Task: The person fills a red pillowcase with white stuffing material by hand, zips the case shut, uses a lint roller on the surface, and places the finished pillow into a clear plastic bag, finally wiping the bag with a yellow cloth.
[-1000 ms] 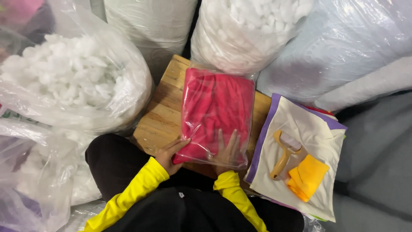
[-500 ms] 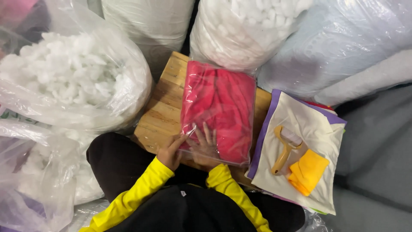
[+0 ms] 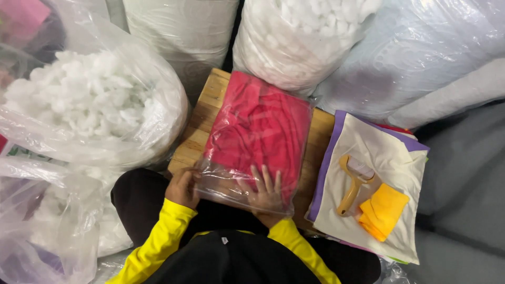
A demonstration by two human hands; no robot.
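On wooden board (image 3: 202,129), right hand (image 3: 265,194) fingers spread flat on bagged red cloth (image 3: 258,137), left hand (image 3: 181,186) curled gripping its edge

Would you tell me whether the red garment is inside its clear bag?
Inside: the clear bag glossily covers the folded red garment, extending past it.

- We see a small sewing or stuffing workshop.
- Big clear bags of white stuffing (image 3: 89,113) crowd us.
- Stacked cut cloth (image 3: 368,152) lies beside a low wooden counter (image 3: 208,113) carrying a bagged red garment (image 3: 258,131).
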